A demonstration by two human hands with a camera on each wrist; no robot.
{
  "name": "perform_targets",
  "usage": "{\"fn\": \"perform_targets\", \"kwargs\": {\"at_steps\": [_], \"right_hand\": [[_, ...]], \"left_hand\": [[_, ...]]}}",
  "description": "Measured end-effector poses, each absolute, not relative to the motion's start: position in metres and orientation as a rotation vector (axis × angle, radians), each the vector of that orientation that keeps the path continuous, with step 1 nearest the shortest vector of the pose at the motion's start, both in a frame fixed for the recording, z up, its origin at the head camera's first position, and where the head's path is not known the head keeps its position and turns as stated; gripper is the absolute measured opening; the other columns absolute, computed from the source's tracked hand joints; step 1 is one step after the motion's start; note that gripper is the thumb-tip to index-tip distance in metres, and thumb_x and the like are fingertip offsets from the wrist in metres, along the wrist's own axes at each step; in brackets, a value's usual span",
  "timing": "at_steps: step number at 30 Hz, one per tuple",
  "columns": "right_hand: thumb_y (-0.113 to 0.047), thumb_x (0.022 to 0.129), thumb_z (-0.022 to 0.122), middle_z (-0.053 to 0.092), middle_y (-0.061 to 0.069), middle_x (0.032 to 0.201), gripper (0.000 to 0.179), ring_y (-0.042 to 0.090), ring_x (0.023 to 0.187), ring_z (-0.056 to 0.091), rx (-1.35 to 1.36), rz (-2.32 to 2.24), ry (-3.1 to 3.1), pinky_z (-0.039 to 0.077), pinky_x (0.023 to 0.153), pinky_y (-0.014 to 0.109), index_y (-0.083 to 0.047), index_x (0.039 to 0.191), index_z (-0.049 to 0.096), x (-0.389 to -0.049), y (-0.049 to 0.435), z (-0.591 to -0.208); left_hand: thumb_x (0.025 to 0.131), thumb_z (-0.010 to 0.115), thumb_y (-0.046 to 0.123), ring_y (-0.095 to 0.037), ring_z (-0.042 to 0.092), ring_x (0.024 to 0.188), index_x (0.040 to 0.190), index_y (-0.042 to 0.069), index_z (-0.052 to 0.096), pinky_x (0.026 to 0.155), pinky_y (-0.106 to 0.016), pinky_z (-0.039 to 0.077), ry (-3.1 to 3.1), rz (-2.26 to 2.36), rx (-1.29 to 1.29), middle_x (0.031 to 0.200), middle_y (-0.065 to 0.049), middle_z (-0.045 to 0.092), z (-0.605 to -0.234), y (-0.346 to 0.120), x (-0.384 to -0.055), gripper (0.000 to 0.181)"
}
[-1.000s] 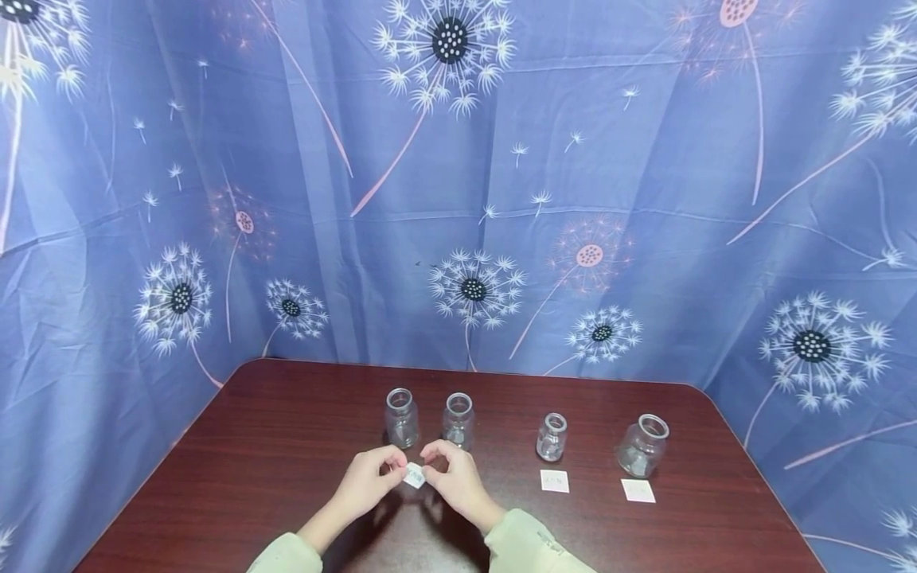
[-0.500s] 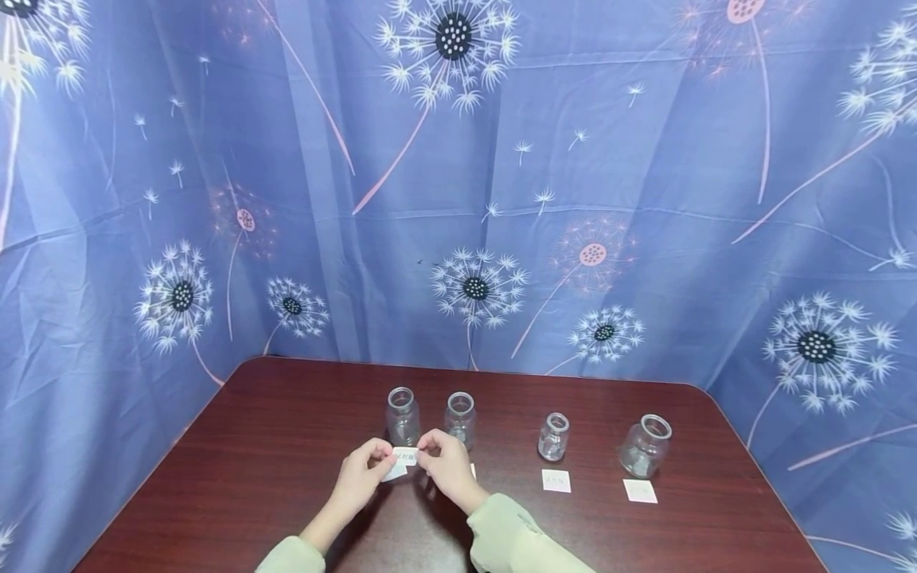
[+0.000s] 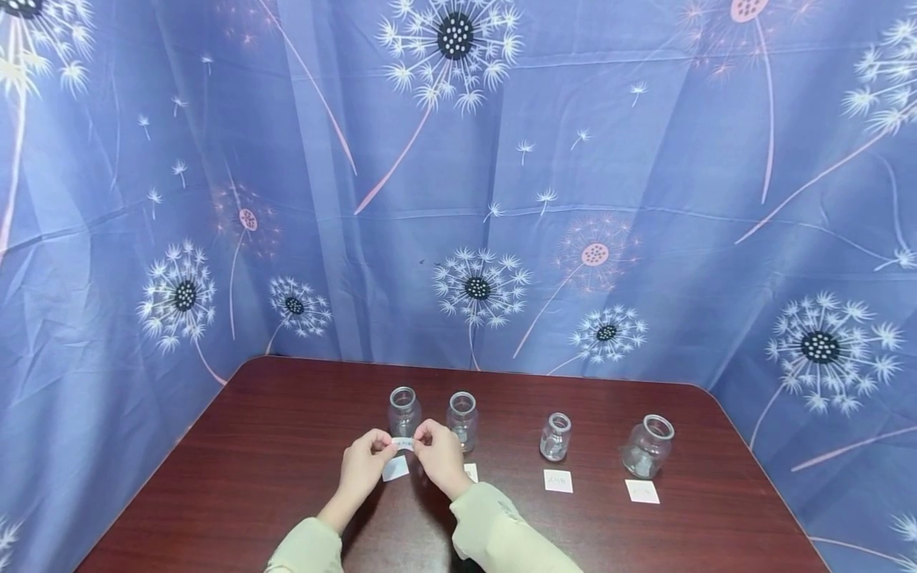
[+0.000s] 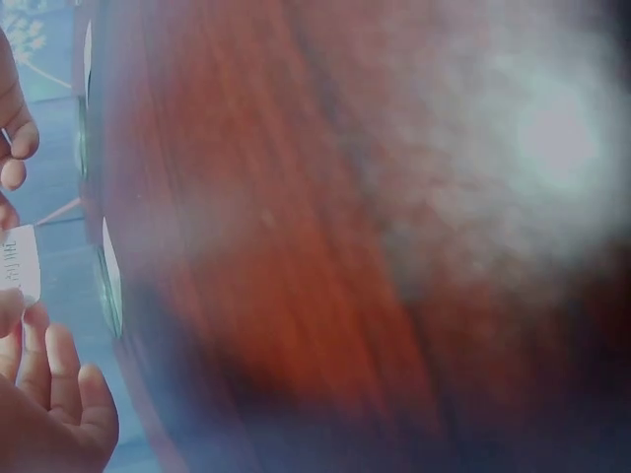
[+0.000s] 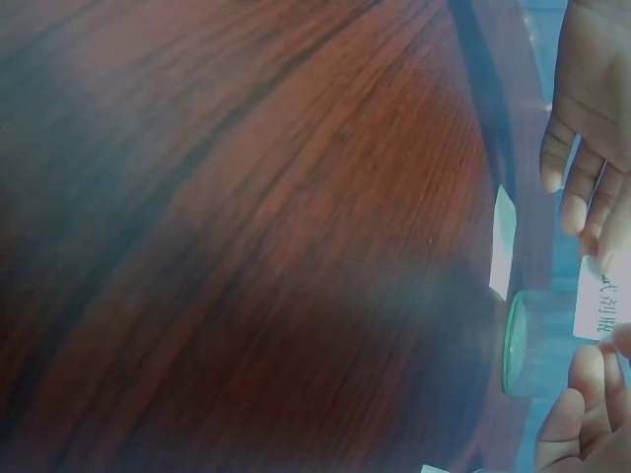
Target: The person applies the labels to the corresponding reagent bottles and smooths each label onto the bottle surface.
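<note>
Between the fingertips of both hands is a small white label [image 3: 404, 443] with dark handwriting, curved slightly in the head view. My left hand [image 3: 361, 468] pinches its left end and my right hand [image 3: 441, 459] pinches its right end. Just behind the label stands the leftmost clear glass jar [image 3: 404, 404], its lower front covered by label and fingers. Whether the label touches the glass I cannot tell. The writing shows in the right wrist view on the label [image 5: 595, 301]. On the table below the hands lies a blank white paper square [image 3: 395, 469].
A second jar [image 3: 462, 412] stands right behind my right hand, with a white paper [image 3: 470, 472] partly hidden by that hand. Farther right are a small jar [image 3: 555, 438] with a written label [image 3: 558, 481] and a wide jar [image 3: 648, 447] with another label [image 3: 642, 491].
The label came away from its white backing, which now lies on the table. Both hands moved forward with the label toward the leftmost jar, and the label now bends into a curve.
</note>
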State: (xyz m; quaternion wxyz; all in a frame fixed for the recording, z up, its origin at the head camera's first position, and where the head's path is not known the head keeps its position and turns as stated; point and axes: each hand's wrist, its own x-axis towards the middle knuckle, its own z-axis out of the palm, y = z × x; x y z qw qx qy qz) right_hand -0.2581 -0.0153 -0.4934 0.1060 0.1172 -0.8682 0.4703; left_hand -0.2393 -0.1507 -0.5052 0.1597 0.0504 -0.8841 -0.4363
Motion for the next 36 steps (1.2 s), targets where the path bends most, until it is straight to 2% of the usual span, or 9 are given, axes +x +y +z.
{"fn": "perform_targets", "kwargs": {"at_steps": [10,15,21,30,36], "right_hand": [[-0.004,0.07,0.064,0.056,-0.002,0.058,0.012,0.003,0.05,0.039,0.322,1.393,-2.556,0.033,0.051,0.018,-0.011,0.067,0.055,-0.263,-0.019,-0.497],[-0.002,0.071,0.062,0.061,0.002,0.066,0.007,0.001,0.047,0.043,0.358,1.477,-2.554,0.037,0.054,0.018,-0.009,0.072,0.058,-0.264,-0.018,-0.499],[0.001,0.073,0.059,0.061,0.004,0.067,0.008,0.0,0.044,0.045,0.403,1.566,-2.554,0.04,0.053,0.018,-0.004,0.079,0.06,-0.265,-0.015,-0.5],[-0.001,0.073,0.059,0.066,0.007,0.08,0.014,0.004,0.061,0.053,0.408,1.551,-2.565,0.042,0.062,0.019,-0.003,0.087,0.063,-0.266,-0.012,-0.5],[-0.001,0.073,0.059,0.066,0.01,0.083,0.02,0.005,0.064,0.054,0.405,1.546,-2.555,0.042,0.062,0.019,-0.001,0.092,0.062,-0.262,-0.011,-0.502]], "left_hand": [[0.074,0.067,0.016,-0.011,0.056,0.061,0.07,0.012,0.06,0.056,-0.026,0.037,-2.543,-1.18,0.236,0.069,-0.002,0.066,-0.504,-0.148,-0.246,0.009],[0.074,0.066,0.018,-0.013,0.057,0.063,0.072,0.012,0.06,0.058,-0.029,0.037,-2.564,-1.152,0.29,0.07,-0.001,0.066,-0.503,-0.146,-0.248,0.008],[0.075,0.066,0.019,-0.011,0.056,0.062,0.073,0.013,0.061,0.058,-0.029,0.037,-2.584,-1.137,0.346,0.069,0.001,0.066,-0.504,-0.146,-0.251,0.008],[0.075,0.065,0.02,-0.011,0.055,0.062,0.074,0.014,0.061,0.056,-0.029,0.037,-2.591,-1.128,0.382,0.07,0.002,0.065,-0.507,-0.146,-0.254,0.007],[0.075,0.066,0.022,-0.012,0.06,0.064,0.08,0.015,0.061,0.057,-0.029,0.039,-2.586,-1.106,0.383,0.074,0.002,0.067,-0.509,-0.148,-0.253,0.01]]}}
